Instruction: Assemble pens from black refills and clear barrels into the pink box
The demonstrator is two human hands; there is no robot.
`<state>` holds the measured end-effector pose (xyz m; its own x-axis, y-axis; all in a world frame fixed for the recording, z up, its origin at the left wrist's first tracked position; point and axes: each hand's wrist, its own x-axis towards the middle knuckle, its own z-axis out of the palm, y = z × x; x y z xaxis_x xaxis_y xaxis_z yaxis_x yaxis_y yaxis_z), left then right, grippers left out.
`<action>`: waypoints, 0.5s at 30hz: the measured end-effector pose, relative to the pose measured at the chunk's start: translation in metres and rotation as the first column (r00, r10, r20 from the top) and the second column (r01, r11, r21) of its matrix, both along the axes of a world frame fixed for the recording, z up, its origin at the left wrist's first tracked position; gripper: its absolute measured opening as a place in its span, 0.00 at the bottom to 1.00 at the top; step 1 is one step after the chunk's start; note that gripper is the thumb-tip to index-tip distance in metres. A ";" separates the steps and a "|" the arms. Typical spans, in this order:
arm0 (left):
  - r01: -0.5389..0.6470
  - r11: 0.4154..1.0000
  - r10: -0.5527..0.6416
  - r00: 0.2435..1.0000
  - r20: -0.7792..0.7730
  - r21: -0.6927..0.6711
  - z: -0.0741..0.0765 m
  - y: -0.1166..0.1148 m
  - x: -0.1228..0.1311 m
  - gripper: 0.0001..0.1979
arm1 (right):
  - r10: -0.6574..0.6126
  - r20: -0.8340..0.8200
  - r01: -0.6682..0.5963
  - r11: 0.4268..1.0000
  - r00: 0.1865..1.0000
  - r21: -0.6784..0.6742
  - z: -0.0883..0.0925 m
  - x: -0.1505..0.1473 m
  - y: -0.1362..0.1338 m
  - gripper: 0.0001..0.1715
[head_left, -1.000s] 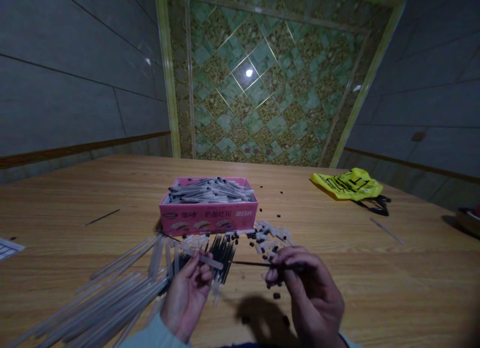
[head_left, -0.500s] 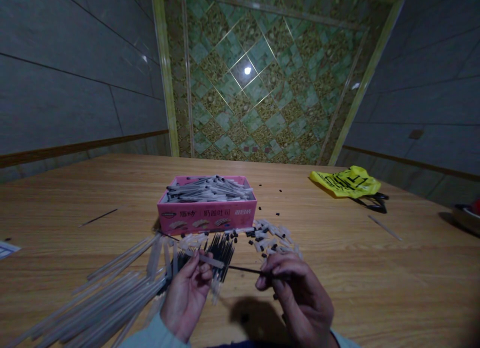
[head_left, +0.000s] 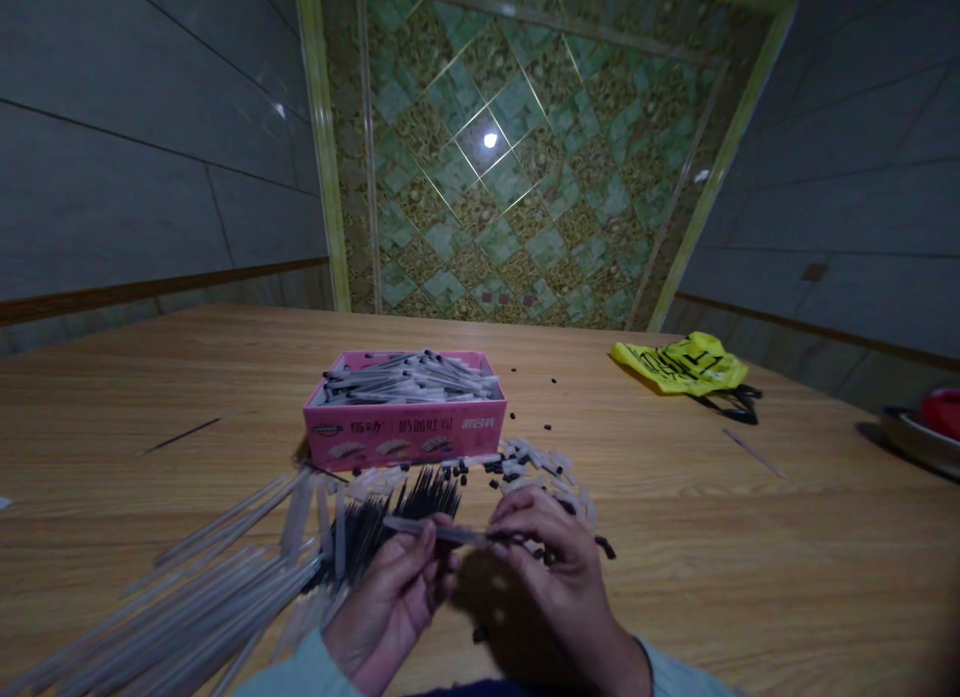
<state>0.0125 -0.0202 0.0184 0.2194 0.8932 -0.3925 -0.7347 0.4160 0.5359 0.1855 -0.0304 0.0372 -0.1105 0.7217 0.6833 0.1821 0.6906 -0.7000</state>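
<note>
My left hand pinches a clear plastic pen barrel and holds it level over the wooden table. My right hand meets it at the barrel's right end, fingers closed on a thin black refill, most of which is hidden inside the barrel. Under my hands lies a fan of black refills. Left of them is a heap of clear barrels. Small caps and black plugs are scattered just beyond my right hand.
A pink cardboard box full of assembled pens stands behind the parts. A yellow plastic bag lies at the far right, with a bowl at the right edge. A loose refill lies to the left.
My right hand has moved left toward my left hand, and the black refill has slid into the clear barrel until little of it shows. The view has shifted slightly.
</note>
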 end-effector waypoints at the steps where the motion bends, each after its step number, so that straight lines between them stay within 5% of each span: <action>1: 0.004 1.000 -0.004 1.000 0.002 -0.008 0.000 0.000 0.000 0.07 | -0.003 0.036 0.004 0.999 0.999 -0.035 0.000 0.002 0.003 0.06; 5: -0.223 0.975 0.224 0.973 0.065 -0.018 0.002 0.008 -0.006 0.09 | -0.198 0.146 0.218 0.966 0.969 -0.138 0.000 0.020 0.019 0.10; 8: -0.363 0.931 0.365 0.924 0.112 -0.042 0.003 0.015 -0.012 0.11 | -0.354 0.382 0.408 0.911 0.854 -0.067 -0.001 0.041 0.032 0.08; 12: -0.369 0.928 0.372 0.925 0.079 -0.050 0.002 0.015 -0.012 0.12 | -0.389 0.674 0.505 0.863 0.628 0.027 -0.010 0.056 0.044 0.14; 15: -0.355 0.934 0.357 0.933 0.049 -0.045 0.000 0.012 -0.010 0.11 | -0.349 0.756 0.523 0.852 0.554 0.010 -0.024 0.056 0.052 0.18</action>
<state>0.0030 -0.0079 0.0186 -0.0880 0.9028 -0.4209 -0.8659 0.1395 0.4804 0.2419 0.0219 0.0134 -0.1266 0.9199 0.3711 0.9155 0.2524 -0.3134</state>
